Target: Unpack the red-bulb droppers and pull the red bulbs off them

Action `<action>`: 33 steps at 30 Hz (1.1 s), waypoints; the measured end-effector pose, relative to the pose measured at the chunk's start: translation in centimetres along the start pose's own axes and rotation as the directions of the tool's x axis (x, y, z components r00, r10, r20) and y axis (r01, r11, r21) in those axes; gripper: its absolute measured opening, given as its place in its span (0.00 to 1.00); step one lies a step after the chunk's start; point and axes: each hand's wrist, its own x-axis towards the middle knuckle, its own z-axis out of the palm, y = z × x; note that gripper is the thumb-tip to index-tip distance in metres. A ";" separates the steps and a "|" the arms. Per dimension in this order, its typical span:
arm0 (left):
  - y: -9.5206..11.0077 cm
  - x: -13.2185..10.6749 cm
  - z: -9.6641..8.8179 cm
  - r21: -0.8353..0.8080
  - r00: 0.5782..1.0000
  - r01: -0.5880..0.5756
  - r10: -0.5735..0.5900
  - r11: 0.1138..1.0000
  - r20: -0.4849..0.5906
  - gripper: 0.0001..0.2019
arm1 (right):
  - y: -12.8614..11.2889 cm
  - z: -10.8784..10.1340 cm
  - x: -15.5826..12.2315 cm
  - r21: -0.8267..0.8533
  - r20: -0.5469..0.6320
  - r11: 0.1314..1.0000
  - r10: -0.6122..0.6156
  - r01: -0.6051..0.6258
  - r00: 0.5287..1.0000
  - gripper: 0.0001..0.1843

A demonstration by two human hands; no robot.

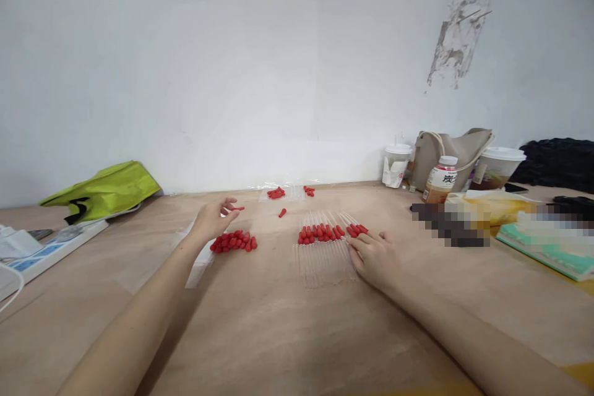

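Observation:
My left hand (217, 219) is raised over the left side of the table, with a red rubber bulb (238, 208) held at its fingertips. Just below it lies a heap of loose red bulbs (232, 241). My right hand (375, 255) rests at the right end of a row of clear tubes (322, 265), thumb and fingers closed at a tube's end; the exact grip is partly hidden. Directly above that row lie clear droppers (322, 233) with red bulbs fitted, their thin tips pointing away from me. A single red bulb (282, 213) lies between the two groups.
Near the wall are two small groups of red bulbs (276, 193) on clear plastic. A power strip (51, 250) and a lime-green bag (109, 189) lie left. Lidded cups (396, 164), a drink bottle (440, 180) and a beige bag (424, 158) stand right.

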 end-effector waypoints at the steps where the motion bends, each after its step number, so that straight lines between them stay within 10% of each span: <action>1: -0.3 0.0 0.4 0.025 1.000 -0.002 0.001 1.000 0.014 0.19 | -0.1 0.1 -0.1 -0.014 0.013 1.000 0.001 -0.001 1.000 0.10; 16: -0.2 -1.0 3.0 0.178 0.980 0.001 -0.036 0.984 0.195 0.09 | -1.4 -0.4 -0.6 -0.039 0.120 0.999 -0.026 0.031 0.992 0.11; 33: 1.7 -1.1 2.5 0.163 1.000 -0.006 0.002 0.987 0.026 0.14 | -0.3 -1.0 0.1 0.038 0.100 0.989 0.137 -0.142 0.985 0.16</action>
